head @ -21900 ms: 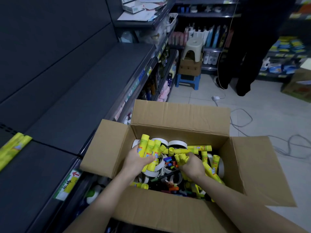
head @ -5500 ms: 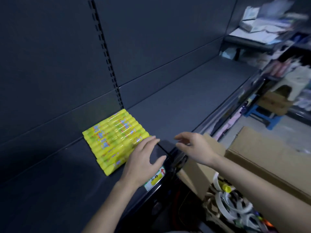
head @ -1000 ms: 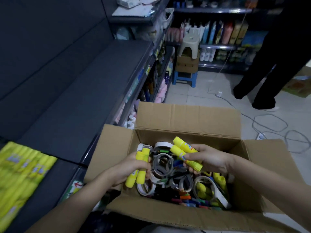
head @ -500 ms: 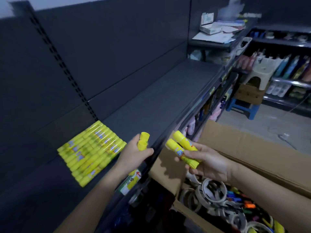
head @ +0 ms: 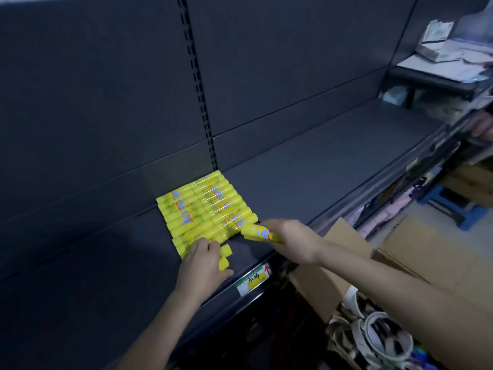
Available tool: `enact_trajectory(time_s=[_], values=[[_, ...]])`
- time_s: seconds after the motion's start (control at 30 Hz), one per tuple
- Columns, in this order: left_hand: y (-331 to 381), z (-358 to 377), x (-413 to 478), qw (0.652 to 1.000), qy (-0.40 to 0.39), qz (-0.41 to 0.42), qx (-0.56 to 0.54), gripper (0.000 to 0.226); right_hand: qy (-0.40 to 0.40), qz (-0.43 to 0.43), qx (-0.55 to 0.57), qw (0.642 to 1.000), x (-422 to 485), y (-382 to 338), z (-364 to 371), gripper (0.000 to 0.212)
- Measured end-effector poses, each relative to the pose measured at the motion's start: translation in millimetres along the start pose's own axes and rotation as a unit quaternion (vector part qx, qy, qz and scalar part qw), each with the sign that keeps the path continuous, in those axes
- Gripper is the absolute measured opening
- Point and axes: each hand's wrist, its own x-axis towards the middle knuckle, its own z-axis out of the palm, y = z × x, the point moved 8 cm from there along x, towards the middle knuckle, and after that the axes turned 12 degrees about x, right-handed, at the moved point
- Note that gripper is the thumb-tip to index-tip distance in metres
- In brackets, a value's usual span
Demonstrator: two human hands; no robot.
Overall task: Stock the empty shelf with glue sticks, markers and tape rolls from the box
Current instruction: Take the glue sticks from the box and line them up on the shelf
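Entry: shelf, dark grey steel, the stocking place. Holdings: laid glue sticks, yellow, lying flat and touching in two columns. The block is pushed back against the rear panel just left of the slotted upright, probably so that new sticks can join at its near edge without disturbing the rest. Left hand: fingers curled down over two left-hand sticks, whose yellow ends poke out to the right of the knuckles. They sit on the shelf against the block's near edge, and the grip reads as setting them down and squaring them to the row. Right hand: closed round the right-hand sticks, one plain and perhaps a second beneath. They are held roughly level, ends pointing left at the block's near right corner, low over the shelf. They are judged to be held ready for the next slot once the left hand lifts away. Box: open cardboard, below and right of the shelf's front lip, one flap close to it, presumably kept near for a short reach. Inside are tape rolls, white and jumbled; the coloured bits beside them may be markers but are too blurred to confirm. Price label: on the lip, just below the hands. Stock status: only glue sticks are shelved; tape and markers are judged outstanding.
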Motion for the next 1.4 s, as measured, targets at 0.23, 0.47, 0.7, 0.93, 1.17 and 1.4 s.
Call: enact_trajectory(time_s=[0.23,0.47,0.7,0.93,1.17,1.4], values=[[-15.8,4.5,-9.8,0.999,0.024,-0.036,0.02,0.073,-0.051,-0.027,-0.2,0.978,32.1,6.7,46.1,0.049],[-44.1,18.9,-28.1,0.995,0.038,-0.082,-0.053,0.09,-0.052,0.006,-0.249,0.967,36.1,9.1,47.3,0.07],[-53.7,31.3,-35.3,0.955,0.025,-0.191,-0.226,0.103,-0.002,0.177,-0.037,0.983,44.4,29.2,40.9,0.054],[-44.0,34.1,-21.8,0.941,0.035,-0.209,-0.265,0.108,0.019,0.174,0.02,0.984,57.7,27.7,47.0,0.049],[-41.2,35.2,-17.6,0.947,0.028,-0.213,-0.237,0.108,0.019,0.161,0.058,0.985,53.4,29.7,44.5,0.049],[-26.4,0.2,-19.1,0.976,0.091,-0.121,-0.154,0.089,0.088,0.093,0.063,0.99,17.7,4.0,15.5,0.058]])
